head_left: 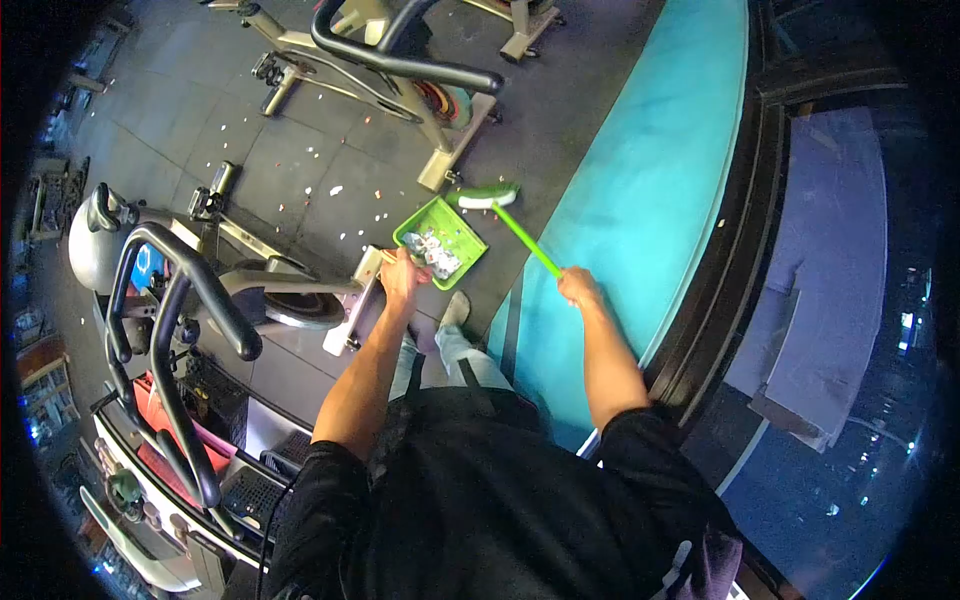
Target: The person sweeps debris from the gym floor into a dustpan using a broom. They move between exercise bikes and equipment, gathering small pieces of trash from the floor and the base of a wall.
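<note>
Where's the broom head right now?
In the head view, the broom head is just above centre, right beyond the dustpan's upper-right edge, its green handle leading back to the right hand.

The right hand [578, 287] grips a green-handled broom [490, 198], its head beside a green dustpan [441, 243] holding white scraps [436, 258]; the left hand [400, 277] is at the dustpan's near edge.
</note>
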Demonstrator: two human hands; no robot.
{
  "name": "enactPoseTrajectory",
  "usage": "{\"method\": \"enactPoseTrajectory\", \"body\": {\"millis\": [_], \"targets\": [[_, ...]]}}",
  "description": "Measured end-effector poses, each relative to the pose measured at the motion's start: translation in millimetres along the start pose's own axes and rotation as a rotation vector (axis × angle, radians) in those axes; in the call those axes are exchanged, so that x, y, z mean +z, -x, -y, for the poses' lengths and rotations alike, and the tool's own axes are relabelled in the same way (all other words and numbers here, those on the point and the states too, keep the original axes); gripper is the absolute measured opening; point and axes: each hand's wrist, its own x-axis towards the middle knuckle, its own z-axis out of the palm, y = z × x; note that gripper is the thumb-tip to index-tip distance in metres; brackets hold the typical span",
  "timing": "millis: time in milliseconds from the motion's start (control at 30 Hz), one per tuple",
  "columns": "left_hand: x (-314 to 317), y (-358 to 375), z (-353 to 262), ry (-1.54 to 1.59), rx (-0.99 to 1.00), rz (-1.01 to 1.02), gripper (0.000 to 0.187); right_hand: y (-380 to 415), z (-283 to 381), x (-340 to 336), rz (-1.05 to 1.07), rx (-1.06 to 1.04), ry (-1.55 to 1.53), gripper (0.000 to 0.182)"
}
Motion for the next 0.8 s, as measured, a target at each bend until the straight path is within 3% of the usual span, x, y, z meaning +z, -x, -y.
{"method": "enactPoseTrajectory", "body": {"millis": [167, 367, 633, 700, 800], "targets": [[-7.8, -3.4, -6.3, -0.034, -0.036, 0.026, 0.028, 72.4, -4.7, -37.3, 0.076, 0.161, -0.425, 0.020], [-11.0, -2.2, -18.7, 0.016, -0.066, 0.024, 0.024, 48.0, -21.0, -38.3, -0.081, 0.211, -0.626, 0.018], [-5.5, -8.7, -17.3, 0.006, -0.021, 0.043, 0.022, -0.3, -0.8, 4.8, 0.040, 0.277, -0.444, 0.019], [-4.9, -12.0, -16.6, -0.023, -0.059, 0.054, 0.024, 20.0, -4.9, 15.0, 0.200, 0.225, -0.298, 0.021], [-2.6, -16.2, -11.1, -0.040, -0.066, 0.060, 0.024, 69.4, -2.7, 19.6, 0.051, 0.225, -0.476, 0.021]]}}
